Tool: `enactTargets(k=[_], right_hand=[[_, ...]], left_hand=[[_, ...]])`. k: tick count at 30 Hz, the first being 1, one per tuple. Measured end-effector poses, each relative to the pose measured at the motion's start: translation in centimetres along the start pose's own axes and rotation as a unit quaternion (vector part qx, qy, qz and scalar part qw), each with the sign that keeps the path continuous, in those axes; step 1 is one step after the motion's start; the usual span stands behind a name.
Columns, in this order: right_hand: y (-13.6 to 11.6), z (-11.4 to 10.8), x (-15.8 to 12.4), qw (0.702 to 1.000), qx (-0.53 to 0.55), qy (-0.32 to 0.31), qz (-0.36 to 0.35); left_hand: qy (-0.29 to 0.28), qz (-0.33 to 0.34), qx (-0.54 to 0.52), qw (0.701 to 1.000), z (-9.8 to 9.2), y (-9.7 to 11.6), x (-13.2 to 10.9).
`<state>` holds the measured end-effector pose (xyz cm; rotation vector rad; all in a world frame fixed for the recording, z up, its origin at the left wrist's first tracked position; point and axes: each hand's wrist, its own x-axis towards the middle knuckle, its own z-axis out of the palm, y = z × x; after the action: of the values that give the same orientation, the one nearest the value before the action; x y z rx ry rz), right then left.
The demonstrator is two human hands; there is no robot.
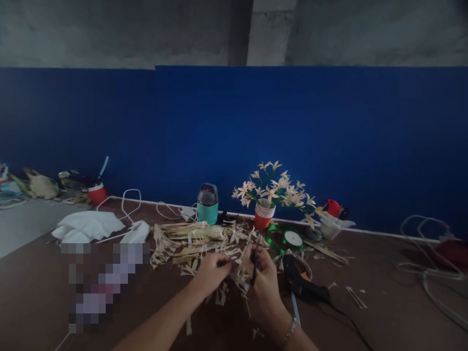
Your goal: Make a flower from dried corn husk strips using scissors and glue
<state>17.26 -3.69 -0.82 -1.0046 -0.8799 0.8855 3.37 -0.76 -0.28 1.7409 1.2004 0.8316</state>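
Note:
My left hand (214, 269) is closed, thumb and fingers pinched at the edge of a pale dried husk strip (240, 279). Close beside it, my right hand (266, 273) is curled around a slim dark tool (254, 267) held upright; its exact kind is too blurred to tell. Both hands work just in front of a pile of dried corn husks (183, 234), with loose scraps below them. Behind the right hand, husk flowers (281, 187) stand in stacked red cups (263, 218). A black glue gun (305, 280) lies right of that hand.
Green ribbon (272, 239) and a white spool (293, 239) lie behind the glue gun. A teal container (207, 209) stands at the back. White cloth or plastic (87, 225) lies left, cables (426, 273) right. A blue partition (234, 122) closes off the far side.

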Motion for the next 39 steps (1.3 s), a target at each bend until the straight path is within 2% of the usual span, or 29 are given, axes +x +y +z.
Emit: enactTargets(k=[2, 3, 5, 7, 9, 11, 16, 21, 23, 25, 28, 33, 39], right_hand=[[-0.1, -0.5, 0.6, 0.998, -0.011, 0.067, 0.003], [-0.1, -0.8, 1.0, 0.995, -0.013, 0.094, 0.005], [-0.2, -1.3, 1.5, 0.992, -0.008, 0.122, 0.01], [-0.2, -1.5, 1.8, 0.992, 0.001, 0.128, 0.017], [-0.1, -1.6, 1.9, 0.991, 0.008, 0.131, 0.022], [0.1, -1.7, 1.9, 0.991, 0.015, 0.129, 0.025], [0.5, -1.7, 2.0, 0.993, 0.008, 0.12, 0.021], [0.8, -1.9, 2.0, 0.994, 0.001, 0.109, 0.014], [0.9, -2.0, 2.0, 0.994, -0.003, 0.107, 0.008], [1.0, -2.0, 1.9, 0.995, -0.008, 0.104, 0.003], [1.2, -2.0, 1.9, 0.995, -0.015, 0.1, -0.001], [1.1, -1.7, 1.7, 0.995, -0.025, 0.091, 0.004], [1.0, -1.7, 1.7, 0.995, -0.022, 0.094, 0.015]], left_hand=[[0.042, 0.051, 0.134, 0.989, -0.7, 0.3, 0.9], [0.047, 0.103, 0.219, 0.969, -1.0, 0.5, 1.4], [-0.006, 0.177, 0.348, 0.921, -1.5, 1.0, 2.4], [-0.066, 0.214, 0.423, 0.878, -1.5, 1.3, 3.2], [-0.099, 0.228, 0.458, 0.853, -1.2, 1.4, 3.8], [-0.103, 0.233, 0.466, 0.847, -0.8, 1.3, 4.1], [-0.092, 0.221, 0.441, 0.865, -0.3, 0.6, 4.6], [-0.056, 0.193, 0.407, 0.891, -2.1, 1.1, 4.4], [-0.051, 0.187, 0.379, 0.905, -3.4, 1.3, 3.7], [-0.064, 0.176, 0.293, 0.938, -4.7, 1.2, 2.5], [-0.069, 0.15, 0.251, 0.954, -5.8, 0.6, 0.3], [-0.105, 0.103, 0.21, 0.967, -5.5, -0.2, -2.6], [-0.096, 0.08, 0.223, 0.967, -5.8, 0.0, -3.5]])
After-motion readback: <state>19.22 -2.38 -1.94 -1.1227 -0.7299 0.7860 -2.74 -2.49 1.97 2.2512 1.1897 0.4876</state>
